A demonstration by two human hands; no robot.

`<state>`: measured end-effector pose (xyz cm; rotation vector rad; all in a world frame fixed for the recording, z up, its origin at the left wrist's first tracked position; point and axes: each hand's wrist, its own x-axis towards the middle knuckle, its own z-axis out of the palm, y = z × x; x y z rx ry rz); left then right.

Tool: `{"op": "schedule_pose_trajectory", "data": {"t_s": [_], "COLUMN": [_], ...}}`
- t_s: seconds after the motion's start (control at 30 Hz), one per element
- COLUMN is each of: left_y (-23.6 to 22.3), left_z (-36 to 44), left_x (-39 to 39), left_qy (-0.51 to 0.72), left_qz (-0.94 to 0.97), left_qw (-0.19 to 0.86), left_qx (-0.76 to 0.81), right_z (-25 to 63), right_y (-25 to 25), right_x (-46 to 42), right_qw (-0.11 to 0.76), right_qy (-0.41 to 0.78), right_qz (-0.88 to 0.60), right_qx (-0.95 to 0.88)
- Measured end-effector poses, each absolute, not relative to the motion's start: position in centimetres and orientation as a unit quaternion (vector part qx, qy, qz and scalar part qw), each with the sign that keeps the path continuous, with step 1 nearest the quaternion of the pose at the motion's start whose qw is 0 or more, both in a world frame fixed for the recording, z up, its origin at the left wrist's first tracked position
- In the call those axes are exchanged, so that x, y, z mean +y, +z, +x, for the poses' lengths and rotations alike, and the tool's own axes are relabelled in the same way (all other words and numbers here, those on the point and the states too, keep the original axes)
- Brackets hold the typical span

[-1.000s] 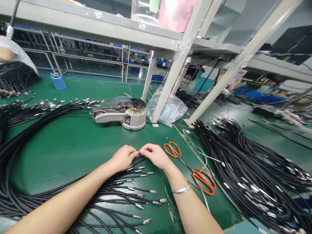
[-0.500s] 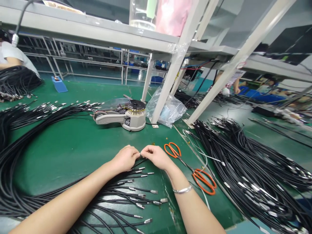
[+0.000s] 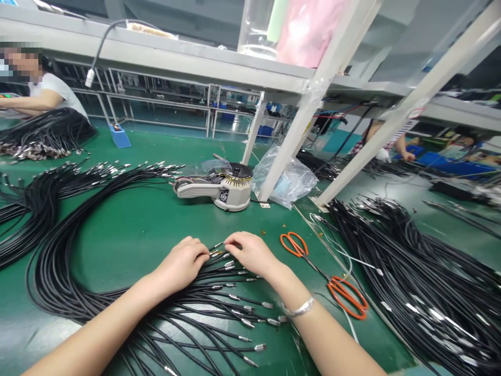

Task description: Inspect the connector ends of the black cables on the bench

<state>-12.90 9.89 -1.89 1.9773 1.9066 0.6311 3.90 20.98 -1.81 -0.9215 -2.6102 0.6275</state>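
Black cables [image 3: 183, 308] with silver metal ends fan out over the green table, passing beneath my left forearm. Fingers bent, my left hand [image 3: 186, 263] grips a black cable among the upper ones; a small yellowish bit [image 3: 215, 253] shows beside its fingertips. My right hand [image 3: 250, 253] is just to the right, thumb and fingers pinched together at the tip of a thin cable end [image 3: 218, 245]. Whatever lies between those fingertips is too small to make out. Orange-handled scissors [image 3: 317, 267] lie to the right of my right hand.
A round tape dispenser [image 3: 231, 193] stands behind my hands. Metal posts [image 3: 289, 136] hold up a shelf, with a clear plastic bag [image 3: 291, 180] at their foot. More cables [image 3: 410, 277] are heaped at right. A person in a white top [image 3: 64, 94] sits at far left.
My hands met at a cable's metal end before; now a small gap separates them, the left hand being further left. The camera view has shifted, so the surroundings appear further right.
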Motion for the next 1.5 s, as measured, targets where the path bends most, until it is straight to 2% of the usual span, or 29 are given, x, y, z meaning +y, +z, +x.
{"op": "schedule_pose_trajectory", "data": {"t_s": [0.23,0.5,0.8,0.93,1.13,1.37,1.5], "left_y": [-3.2,-4.8,-3.7,-3.6,-3.3,-3.4,-3.4], "left_z": [-11.7,-11.6,-12.0,-11.9,-11.6,-11.7,-11.3], "left_x": [11.1,11.4,12.1,12.0,11.8,11.7,11.6], "left_qy": [0.221,0.234,0.283,0.295,0.341,0.355,0.360], "left_qz": [0.712,0.700,0.644,0.628,0.623,0.580,0.584], "left_qw": [0.132,0.148,0.265,0.295,0.284,0.343,0.324], "left_qx": [0.653,0.658,0.659,0.656,0.644,0.649,0.652], "right_z": [2.5,3.5,4.0,4.2,4.0,4.0,4.0], "right_y": [-2.6,-3.0,-2.4,-1.9,-1.8,-1.4,-1.5], "right_x": [21.3,21.0,21.5,21.3,20.9,20.6,20.6], "right_qw": [0.074,0.116,0.158,0.163,0.162,0.168,0.171], "right_qy": [0.220,0.317,0.449,0.471,0.499,0.511,0.510], "right_qz": [-0.315,-0.329,-0.358,-0.365,-0.366,-0.362,-0.365], "right_qx": [-0.920,-0.882,-0.804,-0.786,-0.769,-0.761,-0.760]}}
